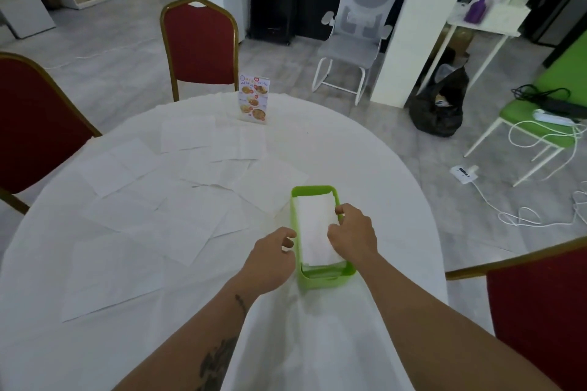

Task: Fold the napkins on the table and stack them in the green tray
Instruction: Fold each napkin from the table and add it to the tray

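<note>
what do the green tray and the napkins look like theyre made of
Green tray: probably moulded plastic, with a smooth, slightly glossy wall, rounded corners and a cut-out handle slot. Napkins: thin white paper or tissue by the look, matte, lying flat with sharp fold creases; cloth cannot be ruled out.

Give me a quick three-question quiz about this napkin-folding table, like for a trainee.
1. True or false: the green tray is empty.
2. What stands at the table's far side: A) a vase, B) a menu card, C) a candle?
3. Which hand is over the folded napkin in the tray?

Key: 1. False, it holds a folded napkin. 2. B. 3. The right hand; the left hand is beside the tray's left wall.
</note>
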The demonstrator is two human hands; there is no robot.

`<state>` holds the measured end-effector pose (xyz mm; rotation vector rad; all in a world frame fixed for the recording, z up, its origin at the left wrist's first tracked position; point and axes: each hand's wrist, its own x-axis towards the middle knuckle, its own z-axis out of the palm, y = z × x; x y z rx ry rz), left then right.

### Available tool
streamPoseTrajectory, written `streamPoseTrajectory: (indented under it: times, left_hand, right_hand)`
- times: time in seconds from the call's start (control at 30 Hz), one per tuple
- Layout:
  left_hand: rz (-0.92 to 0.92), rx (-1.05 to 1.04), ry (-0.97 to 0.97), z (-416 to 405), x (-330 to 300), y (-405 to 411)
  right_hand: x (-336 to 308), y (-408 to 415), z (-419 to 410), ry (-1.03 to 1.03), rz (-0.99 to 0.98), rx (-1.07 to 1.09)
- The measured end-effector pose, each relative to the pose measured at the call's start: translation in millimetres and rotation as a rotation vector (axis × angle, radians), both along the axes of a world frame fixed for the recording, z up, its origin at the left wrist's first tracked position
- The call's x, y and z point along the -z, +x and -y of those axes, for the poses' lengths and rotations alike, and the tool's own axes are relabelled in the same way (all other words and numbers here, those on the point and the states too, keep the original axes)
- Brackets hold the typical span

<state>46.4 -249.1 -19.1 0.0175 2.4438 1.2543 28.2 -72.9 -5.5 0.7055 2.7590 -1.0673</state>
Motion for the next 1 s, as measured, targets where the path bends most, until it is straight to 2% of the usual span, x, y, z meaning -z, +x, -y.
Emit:
streamPoseTrajectory:
  times: [0.3, 0.47, 0.6, 0.83, 0.9, 1.0]
  left_hand:
    - [0.053, -0.101, 0.1, -8, 1, 0]
    - [0.068, -0.154, 0.125, -10, -3, -2]
    - [0.08, -0.137, 0.131, -10, -6, -2]
    - [0.098, -0.112, 0.141, -9, -7, 1]
    - [0.103, -0.106, 0.143, -9, -6, 2]
    - [0.108, -0.114, 0.16, -10, -4, 2]
  right_hand:
    - [-12, -3, 3, -0.175, -0.187, -0.016]
    - [-10, -4, 9, -0.116, -0.068, 0.036]
    - [-7, 0, 11, 0.006, 0.041, 0.047]
    - [-9, 2, 13, 0.144, 0.073, 0.015]
    - [-10, 4, 14, 0.272, 0.068, -0.068]
    - [-1, 10, 16, 0.557, -0.055, -0.258]
